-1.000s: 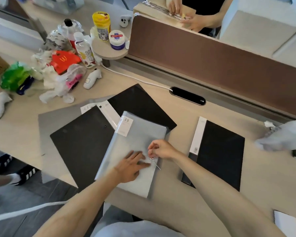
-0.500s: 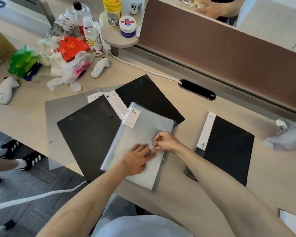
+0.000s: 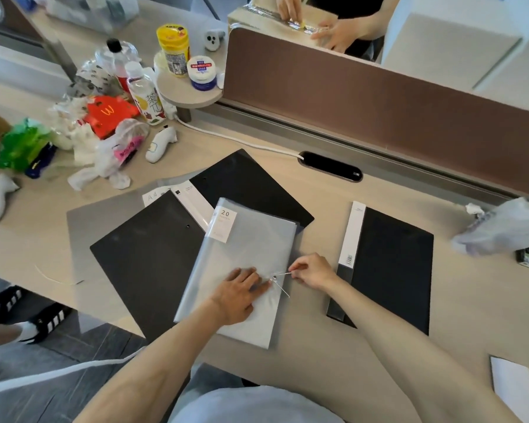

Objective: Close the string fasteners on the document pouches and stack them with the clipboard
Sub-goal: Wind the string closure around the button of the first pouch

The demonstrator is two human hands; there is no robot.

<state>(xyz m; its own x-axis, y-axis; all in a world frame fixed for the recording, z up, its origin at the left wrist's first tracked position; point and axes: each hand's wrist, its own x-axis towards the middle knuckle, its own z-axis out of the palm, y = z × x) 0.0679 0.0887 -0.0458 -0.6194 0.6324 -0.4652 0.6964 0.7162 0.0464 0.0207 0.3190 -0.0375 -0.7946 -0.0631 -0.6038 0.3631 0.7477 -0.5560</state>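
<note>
Translucent pouch point(image 3: 257, 248), "20" label point(image 3: 224, 221), white string point(image 3: 283, 274).

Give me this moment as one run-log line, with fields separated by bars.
step: closing fastener | left hand: presses translucent pouch flat | right hand: pinches string beside button | stack: not yet made

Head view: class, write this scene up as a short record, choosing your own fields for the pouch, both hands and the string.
top item: translucent pouch, lying on overlapping black folders
pressing: left hand, flat on the pouch beside the button
pinching: right hand, holding the string stretched from the button
loose end: trails toward the person
to the right: separate black folder on the desk, apart from the pouch
</note>
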